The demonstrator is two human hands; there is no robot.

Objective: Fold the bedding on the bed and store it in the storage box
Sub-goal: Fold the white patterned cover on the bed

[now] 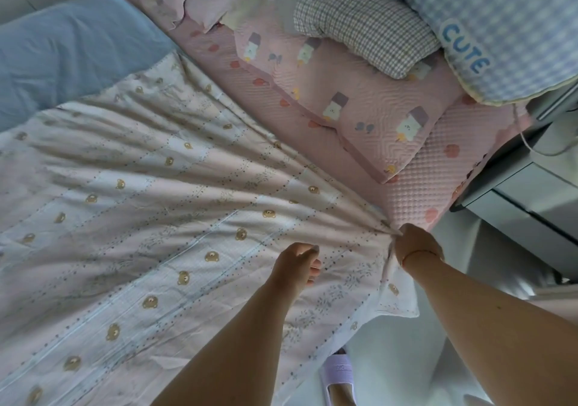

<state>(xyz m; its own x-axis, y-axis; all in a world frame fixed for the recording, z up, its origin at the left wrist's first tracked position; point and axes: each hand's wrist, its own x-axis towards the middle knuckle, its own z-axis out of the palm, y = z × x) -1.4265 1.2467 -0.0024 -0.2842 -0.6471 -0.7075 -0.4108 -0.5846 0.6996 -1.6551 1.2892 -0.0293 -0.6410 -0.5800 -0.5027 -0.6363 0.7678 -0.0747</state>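
- My right hand [417,244] grips the bear-print quilt [162,218] at its bunched corner.
- My left hand [297,263] hovers above it, fingers loosely curled, empty.
- Quilt lies spread, unfolded; storage box unseen.

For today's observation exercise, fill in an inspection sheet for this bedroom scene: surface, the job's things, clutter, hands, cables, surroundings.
Surface: bed with pink quilted pad, partly covered.
Job's things: bear-print quilt spread out, creases fanning from its gathered corner; storage box nothing seen.
Clutter: pink pillow, small checked pillow, blue gingham cushion marked CUTE, blue bedding.
Hands: right hand grips the quilt corner; left hand over the quilt, fingers loosely curled, holding nothing.
Cables: thin white cable beside the bed.
Surroundings: grey nightstand, purple slipper on the floor.
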